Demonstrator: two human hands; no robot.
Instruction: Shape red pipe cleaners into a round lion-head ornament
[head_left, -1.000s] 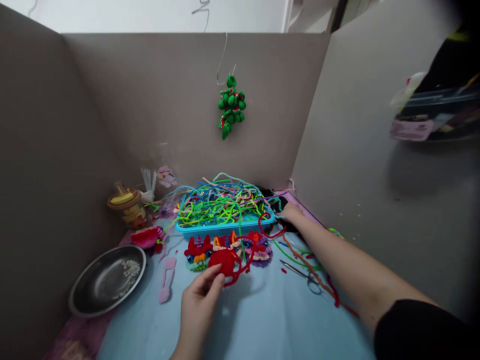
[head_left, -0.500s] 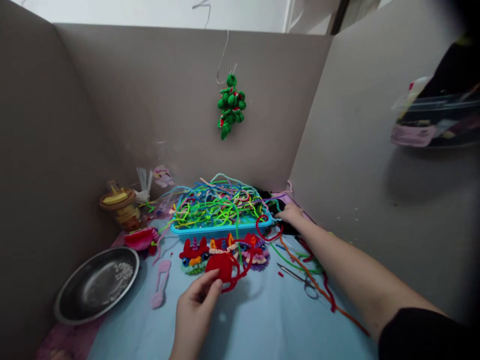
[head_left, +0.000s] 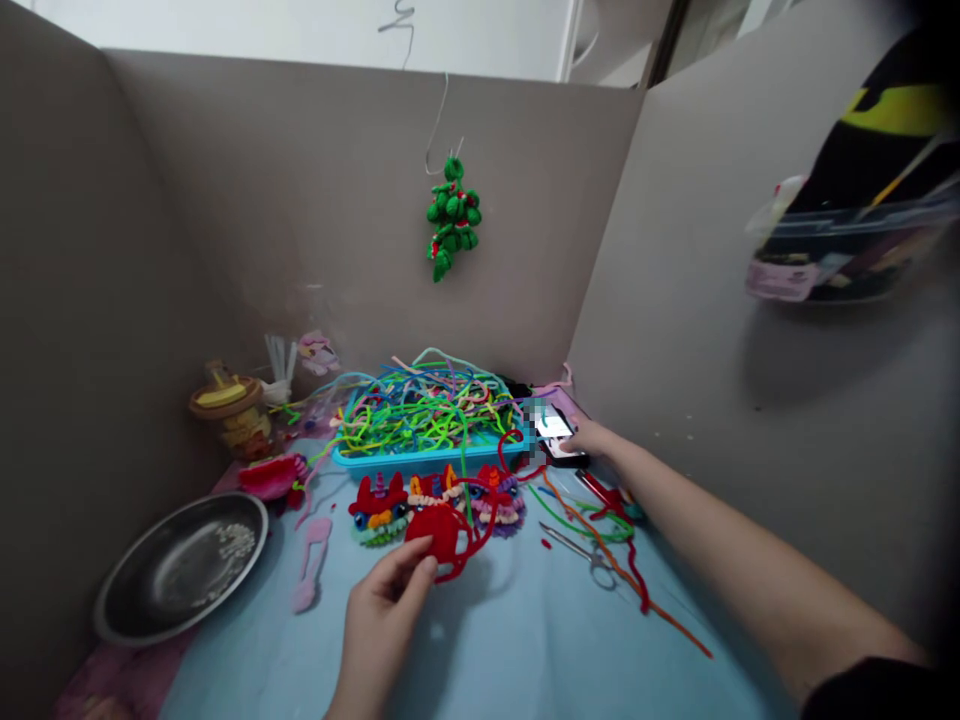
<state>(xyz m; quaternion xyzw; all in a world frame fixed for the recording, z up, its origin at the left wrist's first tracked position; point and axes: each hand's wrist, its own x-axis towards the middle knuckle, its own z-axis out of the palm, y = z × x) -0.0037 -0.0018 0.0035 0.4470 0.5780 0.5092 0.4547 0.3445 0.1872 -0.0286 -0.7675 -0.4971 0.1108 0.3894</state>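
My left hand (head_left: 390, 600) is closed, thumb and fingertips pinching a rounded red fuzzy piece (head_left: 431, 535) with loops of red pipe cleaner trailing to its right. It is held above the blue table cover. Just behind it lie several colourful pipe-cleaner animal faces, among them a red one (head_left: 380, 505) and a red and purple one (head_left: 499, 500). My right hand (head_left: 589, 440) reaches to the back right, touching a phone (head_left: 556, 425) with a lit screen. Its fingers are small and partly hidden, so I cannot tell whether they grip the phone.
A blue tray (head_left: 427, 460) heaped with pipe cleaners stands at the back. Scissors (head_left: 581, 550) and an orange pipe cleaner (head_left: 675, 620) lie right. A metal bowl (head_left: 184, 565), a pink clip (head_left: 311, 565) and a lidded cup (head_left: 229, 405) are left. A green ornament (head_left: 454, 215) hangs above.
The phone beside my right hand, dark before, now shows a lit screen. My right arm has shifted slightly; the view has turned a little. My left hand keeps hold of the red piece.
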